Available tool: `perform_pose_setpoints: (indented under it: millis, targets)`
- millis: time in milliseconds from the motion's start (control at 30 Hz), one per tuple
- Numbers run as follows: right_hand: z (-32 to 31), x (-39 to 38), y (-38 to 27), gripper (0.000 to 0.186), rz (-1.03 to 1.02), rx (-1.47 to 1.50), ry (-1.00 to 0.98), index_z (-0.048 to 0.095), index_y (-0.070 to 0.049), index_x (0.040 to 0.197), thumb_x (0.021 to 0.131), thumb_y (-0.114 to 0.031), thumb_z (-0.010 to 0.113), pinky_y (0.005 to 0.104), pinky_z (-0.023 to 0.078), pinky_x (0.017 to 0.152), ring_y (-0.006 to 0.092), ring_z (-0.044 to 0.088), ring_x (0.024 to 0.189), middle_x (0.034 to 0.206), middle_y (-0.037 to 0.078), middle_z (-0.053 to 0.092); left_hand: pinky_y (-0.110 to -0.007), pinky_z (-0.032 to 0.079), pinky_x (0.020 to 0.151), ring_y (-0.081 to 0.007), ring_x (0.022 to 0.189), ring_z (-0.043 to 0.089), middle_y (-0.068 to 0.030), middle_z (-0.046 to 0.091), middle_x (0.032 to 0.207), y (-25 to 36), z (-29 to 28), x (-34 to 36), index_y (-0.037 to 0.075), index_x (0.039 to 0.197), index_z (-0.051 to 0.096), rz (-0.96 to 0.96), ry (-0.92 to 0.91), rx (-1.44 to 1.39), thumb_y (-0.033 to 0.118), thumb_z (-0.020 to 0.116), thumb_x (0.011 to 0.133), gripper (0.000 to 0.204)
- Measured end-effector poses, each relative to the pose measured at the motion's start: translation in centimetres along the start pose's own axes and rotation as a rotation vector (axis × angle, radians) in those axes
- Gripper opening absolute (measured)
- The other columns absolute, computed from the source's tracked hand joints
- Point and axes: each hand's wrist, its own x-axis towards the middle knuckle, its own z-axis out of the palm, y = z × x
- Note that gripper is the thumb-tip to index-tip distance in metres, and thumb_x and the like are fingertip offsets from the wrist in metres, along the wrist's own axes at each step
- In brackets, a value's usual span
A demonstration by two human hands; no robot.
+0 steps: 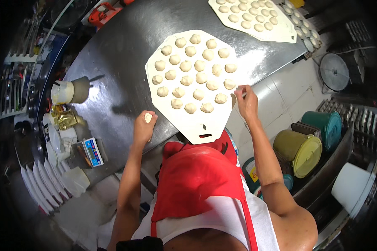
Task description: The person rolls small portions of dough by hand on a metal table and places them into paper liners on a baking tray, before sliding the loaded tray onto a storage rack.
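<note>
An eight-sided white board (213,123) lies on the steel table (121,46), holding several rounded, gathered dough pieces (186,65) in rows. At the table's near edge, left of the board, my left hand (143,127) is closed on a small pale dough piece (148,117). My right hand (247,102) has its fingers bent and pinched at the board's right edge; what is between them is hard to make out. My red apron (192,175) is below the board.
Another white board (280,35) with dough rounds lies at the back right. A white tub (63,92), gold packet (65,118) and digital scale (91,151) line the table's left side. Lidded buckets (301,152), a fan-like round object (334,71) and metal racks are at right.
</note>
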Motion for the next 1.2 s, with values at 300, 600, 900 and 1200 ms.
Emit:
perform_pose_setpoints:
  millis: [300, 600, 900, 1200]
  targets:
    - [6.0, -14.2, -1.0, 0.041, 0.424, 0.123, -0.196, 0.058, -0.002, 0.094, 0.082, -0.025, 0.089, 0.0412, 0.056, 0.075, 0.0270, 0.069, 0.079, 0.083, 0.014, 0.070, -0.037, 0.054, 0.058, -0.0177, 0.063, 0.066, -0.0104, 0.073, 0.087, -9.4, 2.5, 10.3, -0.002, 0.114, 0.070, 0.172, 0.055, -0.044, 0.022, 0.078, 0.095, 0.032]
    - [5.6, -14.8, 2.5, 0.045, 0.456, 0.030, -0.125, 0.055, -0.002, 0.097, 0.083, -0.029, 0.089, 0.0421, 0.059, 0.075, 0.0279, 0.071, 0.077, 0.083, 0.016, 0.069, -0.048, 0.057, 0.092, -0.0404, 0.105, 0.075, -0.0275, 0.075, 0.111, -7.1, 5.4, 12.9, -0.003, 0.117, 0.067, 0.067, -0.132, 0.048, 0.027, 0.082, 0.089, 0.043]
    - [6.0, -14.1, -5.2, 0.098, 0.456, -0.390, -0.208, 0.050, 0.014, 0.136, 0.071, -0.042, 0.097, 0.0485, 0.052, 0.108, 0.0465, 0.062, 0.129, 0.141, 0.036, 0.056, -0.044, 0.058, 0.076, -0.0296, 0.082, 0.076, -0.0192, 0.077, 0.094, -7.5, 4.3, 12.9, -0.003, 0.112, 0.070, 0.152, -0.079, 0.138, 0.030, 0.081, 0.089, 0.042]
    - [3.2, -11.6, -2.7, 0.068, 0.339, -0.631, -0.369, 0.063, 0.004, 0.127, 0.084, -0.042, 0.088, 0.0467, 0.056, 0.095, 0.0402, 0.071, 0.114, 0.116, 0.025, 0.073, -0.054, 0.052, 0.100, -0.0433, 0.120, 0.068, -0.0233, 0.072, 0.122, -2.3, -1.6, 9.2, 0.003, 0.123, 0.068, 0.075, -0.217, 0.232, 0.026, 0.074, 0.091, 0.040]
